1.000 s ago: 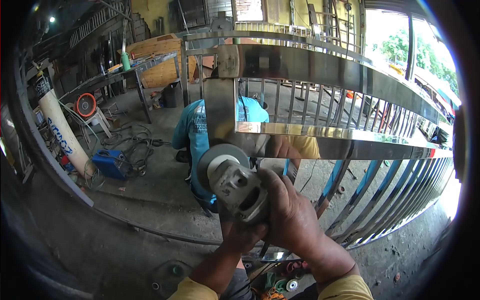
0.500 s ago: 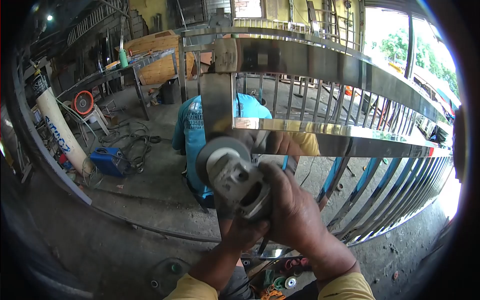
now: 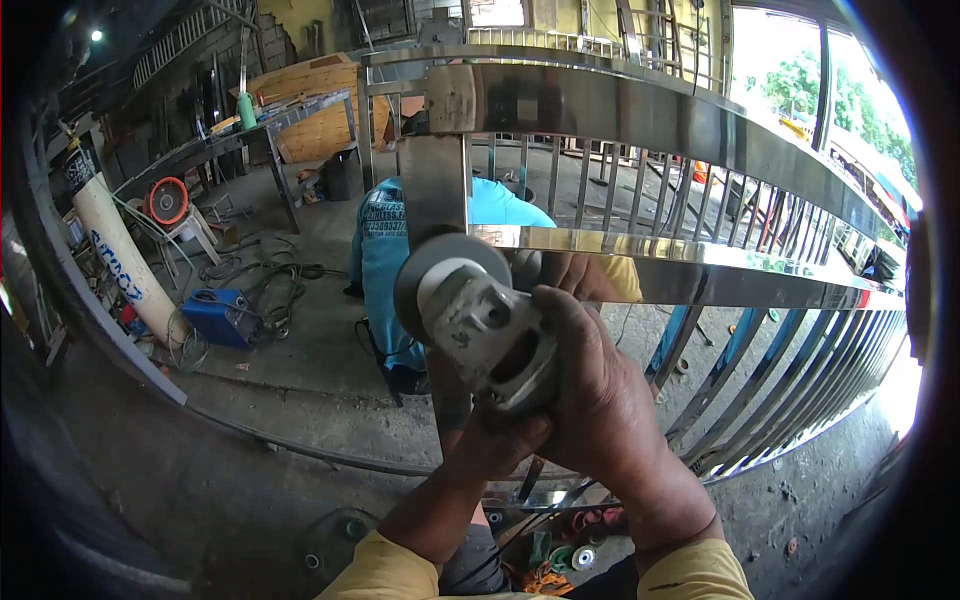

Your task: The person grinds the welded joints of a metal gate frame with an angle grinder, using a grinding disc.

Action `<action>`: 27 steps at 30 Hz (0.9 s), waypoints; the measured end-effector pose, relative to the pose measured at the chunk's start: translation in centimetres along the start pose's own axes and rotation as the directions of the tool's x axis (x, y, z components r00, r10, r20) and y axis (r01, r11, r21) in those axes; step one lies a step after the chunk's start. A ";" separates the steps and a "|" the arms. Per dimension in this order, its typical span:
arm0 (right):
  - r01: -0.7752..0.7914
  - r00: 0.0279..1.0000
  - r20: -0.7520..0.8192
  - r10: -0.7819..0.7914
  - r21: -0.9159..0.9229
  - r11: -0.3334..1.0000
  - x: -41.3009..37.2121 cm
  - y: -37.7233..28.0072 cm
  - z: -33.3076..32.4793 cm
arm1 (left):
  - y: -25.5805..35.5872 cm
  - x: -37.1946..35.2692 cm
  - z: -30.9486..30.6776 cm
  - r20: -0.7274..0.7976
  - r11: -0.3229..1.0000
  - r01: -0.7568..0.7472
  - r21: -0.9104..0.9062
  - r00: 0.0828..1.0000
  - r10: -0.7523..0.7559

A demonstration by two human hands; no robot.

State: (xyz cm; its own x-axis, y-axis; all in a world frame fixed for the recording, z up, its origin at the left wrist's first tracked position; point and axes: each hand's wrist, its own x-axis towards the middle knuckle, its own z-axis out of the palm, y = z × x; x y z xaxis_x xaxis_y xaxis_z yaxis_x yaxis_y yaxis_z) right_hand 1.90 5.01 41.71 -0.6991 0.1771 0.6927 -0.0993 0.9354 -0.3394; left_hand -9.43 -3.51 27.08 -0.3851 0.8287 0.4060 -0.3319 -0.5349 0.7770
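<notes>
Both of my hands are closed round an angle grinder (image 3: 485,330) in the centre of the view. My right hand (image 3: 600,400) wraps its body from the right, thumb along the side. Lower on the left, my left hand (image 3: 500,440) grips the underside, its fingers partly hidden. The round grey disc (image 3: 420,290) overlaps the wide upright post of a shiny metal railing (image 3: 600,115), near its joint with the middle rail (image 3: 700,280). Whether disc and metal touch cannot be made out.
Behind the railing a person in a blue shirt (image 3: 385,260) bends down. A blue machine (image 3: 217,318), a white cylinder (image 3: 130,265), an orange fan (image 3: 167,202) and a workbench (image 3: 270,122) stand left. Discs (image 3: 583,558) and cables lie below.
The grinder and both hands have moved slightly up and to the right in view. The person in blue has shifted a little behind the post.
</notes>
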 end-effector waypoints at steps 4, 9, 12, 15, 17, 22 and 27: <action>-0.033 0.999 0.038 0.033 -0.021 0.999 -0.6 -0.1 0.1 | -0.5 -0.6 0.0 -0.013 1.000 0.003 -0.015 1.000 -0.003; -0.069 0.994 0.087 0.070 -0.012 0.998 -1.4 -0.1 0.3 | -0.9 -0.9 -0.3 -0.018 1.000 0.002 -0.012 1.000 -0.002; -0.033 0.999 0.017 0.033 0.005 0.999 -0.4 0.3 0.2 | -0.8 0.0 -1.0 -0.008 0.998 0.009 0.062 1.000 -0.009; -0.018 1.000 0.004 0.018 -0.006 1.000 -0.3 0.4 0.3 | -1.4 -0.6 -1.0 -0.036 0.999 0.036 0.039 0.999 -0.035; -0.038 0.999 0.032 0.038 -0.009 0.999 -1.5 0.3 0.7 | -1.7 -1.6 -0.1 -0.086 0.989 0.084 -0.124 0.992 -0.095; -0.055 0.998 0.038 0.055 -0.003 0.998 -1.2 0.3 0.6 | -1.0 -0.6 0.0 -0.020 0.999 0.017 -0.044 1.000 -0.018; -0.021 1.000 -0.016 0.021 0.005 1.000 -0.8 0.4 0.3 | -0.8 -0.8 0.4 -0.004 0.996 0.051 -0.078 0.999 -0.051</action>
State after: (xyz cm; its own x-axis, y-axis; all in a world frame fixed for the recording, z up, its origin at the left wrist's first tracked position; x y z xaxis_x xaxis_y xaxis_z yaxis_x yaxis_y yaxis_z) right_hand 2.17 5.16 40.82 -0.6900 0.2015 0.6952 -0.0882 0.9300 -0.3570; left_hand -8.50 -3.70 26.29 -0.3708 0.8545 0.3638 -0.4174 -0.5032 0.7567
